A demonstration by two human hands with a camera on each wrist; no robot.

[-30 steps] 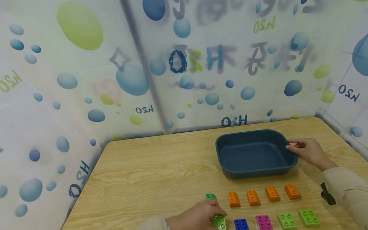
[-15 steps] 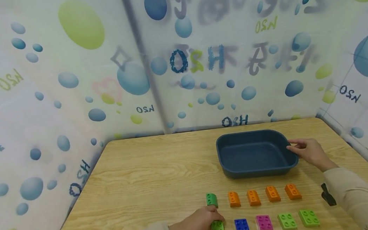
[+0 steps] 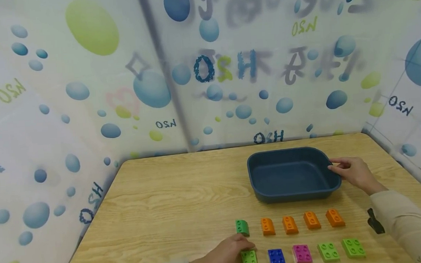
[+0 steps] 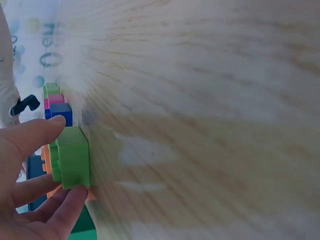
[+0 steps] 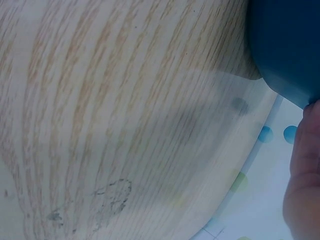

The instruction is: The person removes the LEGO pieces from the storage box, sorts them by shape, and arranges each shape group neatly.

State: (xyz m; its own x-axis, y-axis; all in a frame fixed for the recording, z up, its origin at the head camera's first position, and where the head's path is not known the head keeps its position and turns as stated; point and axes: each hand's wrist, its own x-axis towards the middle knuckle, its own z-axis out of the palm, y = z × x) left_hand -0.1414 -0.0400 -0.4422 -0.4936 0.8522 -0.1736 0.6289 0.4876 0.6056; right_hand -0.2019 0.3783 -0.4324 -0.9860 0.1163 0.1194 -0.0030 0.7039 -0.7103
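At the front of the table my left hand (image 3: 222, 258) has its thumb and fingers round a light green toy building block (image 3: 249, 259). The left wrist view shows fingertips against one side of that block (image 4: 74, 157) and the thumb near its opposite side. The block stands on the table, studs up. My right hand (image 3: 354, 173) pinches the right rim of a dark blue plastic basin (image 3: 290, 197). In the right wrist view only the basin's outer wall (image 5: 287, 45) and part of the hand (image 5: 306, 175) show.
A blue block (image 3: 276, 258), a magenta block (image 3: 302, 254) and two more light green blocks (image 3: 328, 252) continue the front row. Behind lie a green two-stud block (image 3: 242, 227) and several orange ones (image 3: 290, 225). A black clip-like thing (image 3: 375, 222) is beside the right sleeve.
My left hand has shifted left and slightly down, bringing the light green block into line at the row's left end. The green two-stud block is now uncovered. My right hand stays on the basin.
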